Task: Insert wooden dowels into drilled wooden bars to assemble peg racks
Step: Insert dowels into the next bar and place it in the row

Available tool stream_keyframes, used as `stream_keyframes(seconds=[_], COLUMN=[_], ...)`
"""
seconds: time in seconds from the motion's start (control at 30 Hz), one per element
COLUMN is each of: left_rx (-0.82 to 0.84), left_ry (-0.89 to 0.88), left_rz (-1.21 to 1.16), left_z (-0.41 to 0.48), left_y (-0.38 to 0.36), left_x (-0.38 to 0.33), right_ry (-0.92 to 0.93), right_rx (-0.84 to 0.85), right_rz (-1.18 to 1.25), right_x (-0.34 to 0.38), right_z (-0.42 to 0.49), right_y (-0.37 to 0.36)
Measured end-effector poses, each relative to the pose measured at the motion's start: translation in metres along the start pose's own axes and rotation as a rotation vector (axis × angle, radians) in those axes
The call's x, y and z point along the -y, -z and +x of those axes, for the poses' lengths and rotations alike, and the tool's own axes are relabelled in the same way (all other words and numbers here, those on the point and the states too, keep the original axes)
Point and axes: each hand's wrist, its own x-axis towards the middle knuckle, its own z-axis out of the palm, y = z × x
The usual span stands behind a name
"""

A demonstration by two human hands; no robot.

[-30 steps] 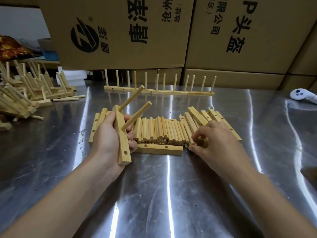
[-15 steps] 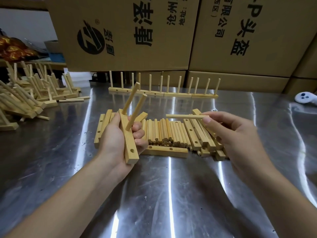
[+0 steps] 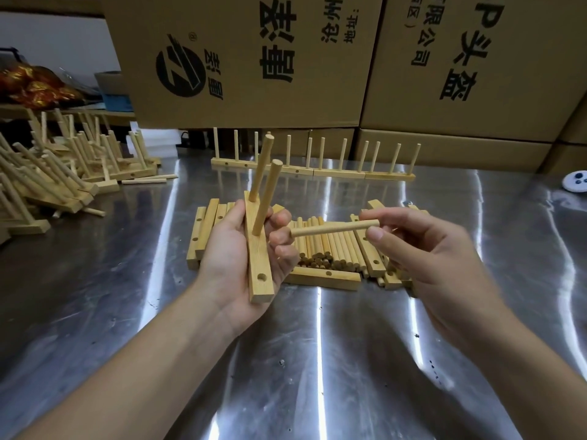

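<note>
My left hand (image 3: 235, 258) grips a drilled wooden bar (image 3: 259, 265) held end-on toward me. Two dowels (image 3: 265, 198) stand in its far holes, and one hole near its close end is open. My right hand (image 3: 422, 258) pinches a loose dowel (image 3: 333, 228) level, its free end pointing left and reaching my left fingers. Behind both hands a pile of loose dowels (image 3: 330, 249) lies on the steel table (image 3: 317, 360), with spare drilled bars (image 3: 203, 233) at its left, front and right.
Finished peg racks (image 3: 317, 169) stand in a row at the back. A heap of more racks (image 3: 57, 173) lies at the far left. Large cardboard boxes (image 3: 254, 58) wall off the rear. A white controller (image 3: 575, 182) sits at the right edge.
My right hand picked a dowel out of the pile, lifted it and carried it left toward the bar. My left hand turned the bar more upright and raised it slightly.
</note>
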Motion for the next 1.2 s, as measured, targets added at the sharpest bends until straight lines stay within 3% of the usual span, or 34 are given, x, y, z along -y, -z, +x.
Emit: stream_keyframes(seconds=[0.27, 0.6, 0.8, 1.0, 1.2], left_rx=[-0.069, -0.032, -0.084, -0.098, -0.139], left_ry=[-0.03, -0.043, -0.078, -0.107, -0.161], left_rz=[0.09, 0.203, 0.182, 0.149, 0.318], left_z=[0.005, 0.005, 0.011, 0.014, 0.014], left_y=[0.007, 0.008, 0.014, 0.019, 0.019], left_x=[0.002, 0.008, -0.004, -0.012, -0.01], right_ry=[-0.009, -0.01, 0.126, 0.18, 0.24], right_rx=[0.136, 0.29, 0.21, 0.213, 0.205], right_rz=[-0.192, -0.306, -0.186, -0.261, -0.393], right_x=[0.012, 0.009, 0.019, 0.028, 0.032], right_z=[-0.007, -0.023, -0.018, -0.021, -0.023], right_y=[-0.016, -0.047, -0.034, -0.029, -0.03])
